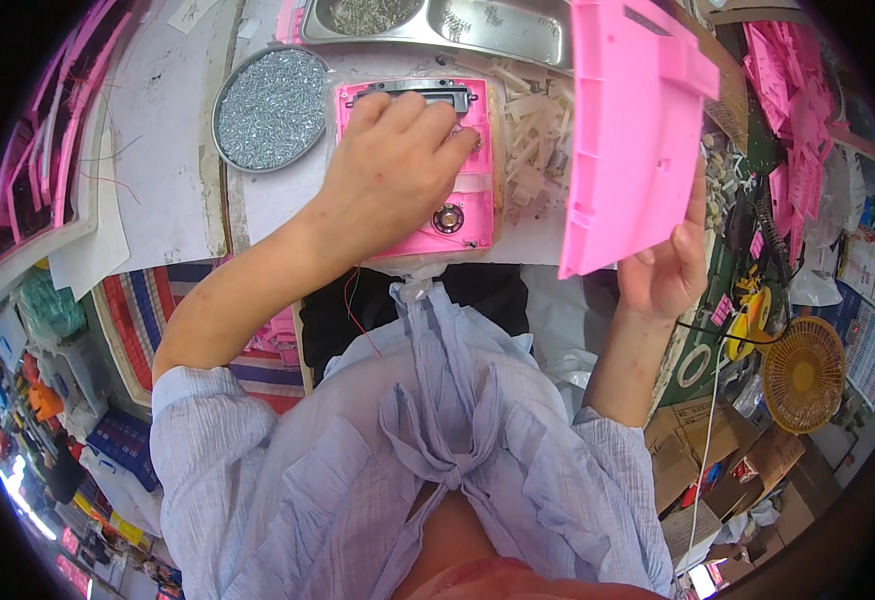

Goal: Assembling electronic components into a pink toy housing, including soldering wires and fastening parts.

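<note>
From here the left hand (398,150) covers much of the pink housing (478,208) on the worktable, hiding its middle and left side. Its fingers curl down toward the black strip (448,92) along the housing's far edge; their tips are partly out of sight, so I can't tell whether they pinch anything or only press. A round black speaker (448,218) shows at the near right.

Over to the right, the right hand (676,262) grasps a big pink panel (638,140) by its near right side, panel tilted up, most of the fingers lost behind it. The panel's far end is cut off, and it hides part of the white plastic pieces (533,130). Left of the housing sits a round dish (258,170) of small metal screws.
</note>
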Motion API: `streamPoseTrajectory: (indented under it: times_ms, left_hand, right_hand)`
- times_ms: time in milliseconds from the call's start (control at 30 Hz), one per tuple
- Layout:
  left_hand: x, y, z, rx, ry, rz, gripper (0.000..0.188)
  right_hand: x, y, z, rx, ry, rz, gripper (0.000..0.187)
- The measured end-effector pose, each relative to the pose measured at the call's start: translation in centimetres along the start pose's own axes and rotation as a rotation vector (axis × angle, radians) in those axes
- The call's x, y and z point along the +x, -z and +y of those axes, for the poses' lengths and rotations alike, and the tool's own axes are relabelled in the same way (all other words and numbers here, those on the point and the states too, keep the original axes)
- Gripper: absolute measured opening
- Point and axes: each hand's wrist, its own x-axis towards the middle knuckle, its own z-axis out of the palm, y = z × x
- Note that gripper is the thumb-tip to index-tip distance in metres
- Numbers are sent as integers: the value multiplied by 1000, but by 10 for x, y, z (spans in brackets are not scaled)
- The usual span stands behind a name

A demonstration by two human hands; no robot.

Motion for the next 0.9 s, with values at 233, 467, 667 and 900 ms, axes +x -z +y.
streamPoseTrajectory:
  times_ms: [233, 467, 667, 900]
  left_hand:
    - [-18, 36, 15, -1407, 585, 166, 56]
    - [-46, 28, 6, -630, 603, 27, 79]
    - [-48, 13, 2, -497, 559, 70, 80]
    - [-58, 14, 6, -595, 675, 80, 75]
  right_hand:
    - [-1, -37, 52, -353, -132, 93, 69]
    - [-22, -43, 71, -1380, -27, -105, 69]
    - [-21, -36, 83, -1446, -124, -115, 68]
    - [-12, -32, 82, -1418, -162, -213, 66]
